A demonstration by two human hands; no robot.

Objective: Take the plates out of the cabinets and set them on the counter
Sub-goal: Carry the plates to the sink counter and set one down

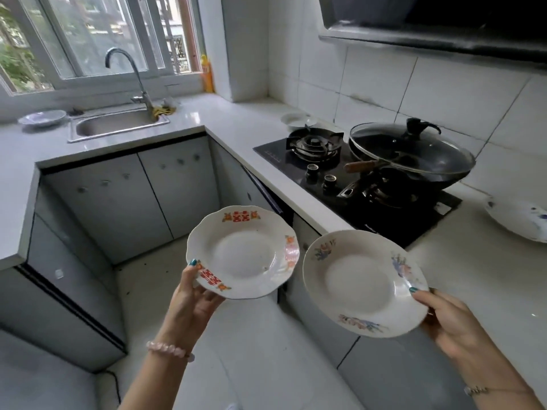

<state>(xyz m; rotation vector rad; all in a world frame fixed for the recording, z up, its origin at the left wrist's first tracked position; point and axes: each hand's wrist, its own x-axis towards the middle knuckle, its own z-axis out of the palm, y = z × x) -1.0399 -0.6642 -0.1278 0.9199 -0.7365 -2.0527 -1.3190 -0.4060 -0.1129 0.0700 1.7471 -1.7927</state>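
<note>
My left hand point(189, 297) grips the near rim of a white scalloped plate with red characters point(242, 253), held over the floor in front of the cabinets. My right hand point(444, 318) holds a round white plate with blue and pink flowers point(361, 284) by its right rim, beside the counter's edge. The two plates hang side by side, almost touching. Three more plates rest on the counter: one left of the sink point(43, 117), one behind the stove point(297, 119), one at the far right point(518, 218).
A black gas stove point(313, 146) carries a lidded wok point(411, 153) on its right burner. The sink point(117, 125) with a tall faucet sits under the window. Grey cabinet doors point(142, 199) below are shut. The white counter point(479, 270) stretches to my right.
</note>
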